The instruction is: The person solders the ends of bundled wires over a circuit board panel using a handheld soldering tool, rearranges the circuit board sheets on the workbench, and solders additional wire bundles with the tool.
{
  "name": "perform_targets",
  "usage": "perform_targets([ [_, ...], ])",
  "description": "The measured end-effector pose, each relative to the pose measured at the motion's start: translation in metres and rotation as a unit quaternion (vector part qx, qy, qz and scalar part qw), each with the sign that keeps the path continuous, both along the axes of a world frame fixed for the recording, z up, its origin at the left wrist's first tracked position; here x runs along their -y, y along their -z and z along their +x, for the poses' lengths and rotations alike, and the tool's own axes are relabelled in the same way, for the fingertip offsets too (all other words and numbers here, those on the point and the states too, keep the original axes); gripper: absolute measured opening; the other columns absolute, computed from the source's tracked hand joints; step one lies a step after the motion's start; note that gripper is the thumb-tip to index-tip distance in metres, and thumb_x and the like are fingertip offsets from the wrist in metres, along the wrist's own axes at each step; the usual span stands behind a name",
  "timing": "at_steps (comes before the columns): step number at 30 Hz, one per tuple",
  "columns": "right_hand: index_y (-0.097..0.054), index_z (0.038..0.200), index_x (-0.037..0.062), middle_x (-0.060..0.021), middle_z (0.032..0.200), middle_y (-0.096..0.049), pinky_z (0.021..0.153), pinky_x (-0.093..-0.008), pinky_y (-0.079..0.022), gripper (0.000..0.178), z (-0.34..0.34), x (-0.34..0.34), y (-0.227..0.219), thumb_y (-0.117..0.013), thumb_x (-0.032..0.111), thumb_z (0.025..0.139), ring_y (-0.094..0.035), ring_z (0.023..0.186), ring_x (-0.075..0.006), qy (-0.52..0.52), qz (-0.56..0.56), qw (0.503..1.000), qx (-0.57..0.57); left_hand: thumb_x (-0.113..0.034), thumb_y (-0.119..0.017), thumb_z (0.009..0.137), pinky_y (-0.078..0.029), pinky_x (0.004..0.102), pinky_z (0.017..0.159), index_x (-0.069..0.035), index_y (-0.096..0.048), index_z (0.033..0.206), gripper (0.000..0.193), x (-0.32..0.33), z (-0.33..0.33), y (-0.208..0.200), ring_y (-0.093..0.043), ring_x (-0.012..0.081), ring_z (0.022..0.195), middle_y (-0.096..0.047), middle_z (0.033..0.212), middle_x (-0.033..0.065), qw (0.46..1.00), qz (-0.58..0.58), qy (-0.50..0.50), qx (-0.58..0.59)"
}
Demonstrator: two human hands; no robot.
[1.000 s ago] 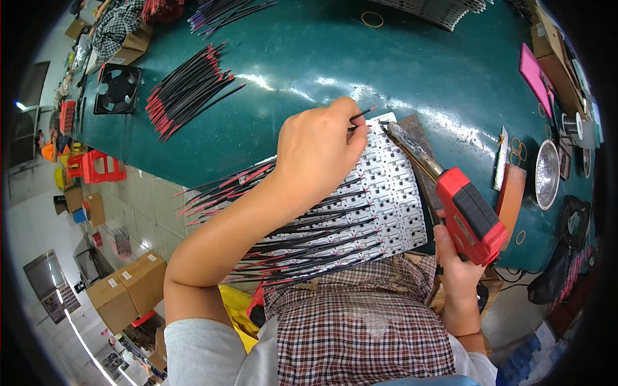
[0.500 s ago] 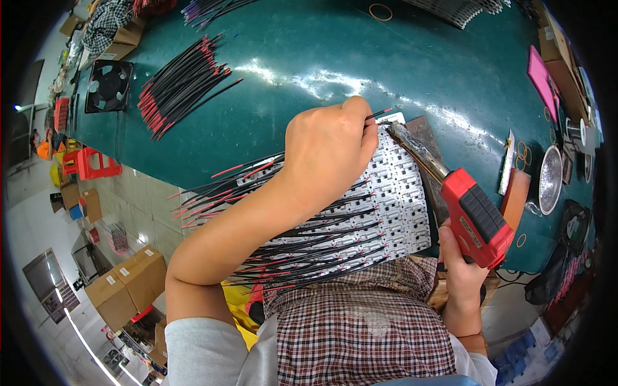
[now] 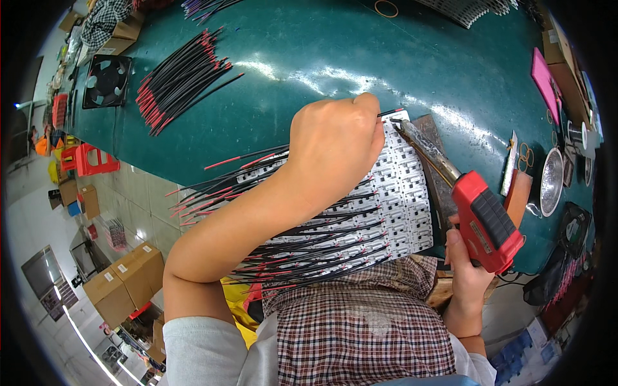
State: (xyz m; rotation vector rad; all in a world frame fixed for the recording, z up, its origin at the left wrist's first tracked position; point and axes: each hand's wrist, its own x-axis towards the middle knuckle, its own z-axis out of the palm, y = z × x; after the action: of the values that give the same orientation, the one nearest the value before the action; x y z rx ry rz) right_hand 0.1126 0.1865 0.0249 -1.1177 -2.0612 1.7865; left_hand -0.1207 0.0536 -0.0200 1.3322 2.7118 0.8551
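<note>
My left hand (image 3: 335, 138) is closed in a pinch over the far edge of a white circuit board panel (image 3: 407, 206). From its fingers a black wire (image 3: 391, 112) with a red end sticks out to the right. My right hand (image 3: 468, 278) grips a red and black soldering gun (image 3: 490, 222) from below. The gun's metal tip reaches the panel's far right corner, close to my left fingertips; whether it touches the wire is too small to tell. Rows of black wires (image 3: 315, 248) with red ends lie across the panel and stick out to the left.
Under the panel's right side lies a dark flat plate (image 3: 428, 138). A bundle of black and red wires (image 3: 187, 80) and a black fan (image 3: 107, 81) sit at the far left of the green table (image 3: 277, 38). To the right are a metal bowl (image 3: 552, 180) and a knife (image 3: 510, 161).
My left hand with the wire has shifted slightly right. The soldering gun in my right hand has moved a little right and down, its tip still by the panel's far corner.
</note>
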Motion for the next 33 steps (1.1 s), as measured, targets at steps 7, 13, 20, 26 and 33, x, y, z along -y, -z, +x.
perform_targets([
  [7,-0.069,0.118,-0.0006,-0.0096,0.111,-0.071,0.084,-0.0325,-0.053,0.030,0.007,-0.004,0.002,-0.076,0.003,0.089,-0.067,0.097,-0.0165,-0.057,0.014,0.998,0.020,-0.016,-0.074,0.085,-0.057,0.0386,0.064,-0.004,-0.073,0.093,0.014,0.004,-0.011,-0.004,-0.073,0.0284,0.069,-0.074,0.079,0.0131,0.998,-0.016,0.013,0.061],
  [13,-0.070,0.116,-0.0003,-0.0090,0.107,-0.071,0.083,-0.0326,-0.053,0.028,0.003,-0.001,0.004,-0.076,0.004,0.090,-0.067,0.094,-0.0172,-0.045,0.025,0.999,0.008,-0.017,-0.074,0.086,-0.057,0.0385,0.066,-0.004,-0.075,0.094,0.015,0.003,-0.012,-0.007,-0.072,0.0302,0.073,-0.074,0.082,0.0123,0.997,-0.043,0.015,0.067],
  [20,-0.063,0.123,-0.0009,-0.0059,0.091,-0.067,0.051,-0.0207,-0.045,0.037,0.008,-0.007,0.017,-0.072,-0.005,0.087,-0.056,0.062,-0.0064,-0.114,0.136,0.983,-0.050,-0.016,-0.075,0.082,-0.055,0.0410,0.064,-0.006,-0.074,0.090,0.012,0.004,-0.010,-0.004,-0.068,0.0318,0.069,-0.071,0.077,0.0122,0.998,-0.040,0.047,-0.027],
  [26,-0.069,0.119,-0.0005,-0.0114,0.110,-0.071,0.086,-0.0345,-0.053,0.032,0.012,-0.002,0.005,-0.075,0.003,0.088,-0.068,0.099,-0.0208,-0.049,0.050,0.997,0.021,-0.016,-0.075,0.082,-0.054,0.0412,0.064,-0.007,-0.073,0.087,0.010,0.004,-0.011,-0.003,-0.068,0.0304,0.070,-0.070,0.077,0.0110,0.995,-0.063,0.064,-0.044],
  [33,-0.058,0.125,-0.0030,-0.0071,0.086,-0.063,0.047,-0.0216,-0.042,0.037,0.019,-0.005,0.021,-0.070,-0.002,0.090,-0.053,0.056,-0.0079,-0.037,0.162,0.985,-0.036,-0.015,-0.073,0.084,-0.054,0.0407,0.062,-0.005,-0.069,0.084,0.010,0.003,-0.010,-0.005,-0.068,0.0302,0.067,-0.069,0.075,0.0108,0.995,-0.070,0.055,-0.042],
])
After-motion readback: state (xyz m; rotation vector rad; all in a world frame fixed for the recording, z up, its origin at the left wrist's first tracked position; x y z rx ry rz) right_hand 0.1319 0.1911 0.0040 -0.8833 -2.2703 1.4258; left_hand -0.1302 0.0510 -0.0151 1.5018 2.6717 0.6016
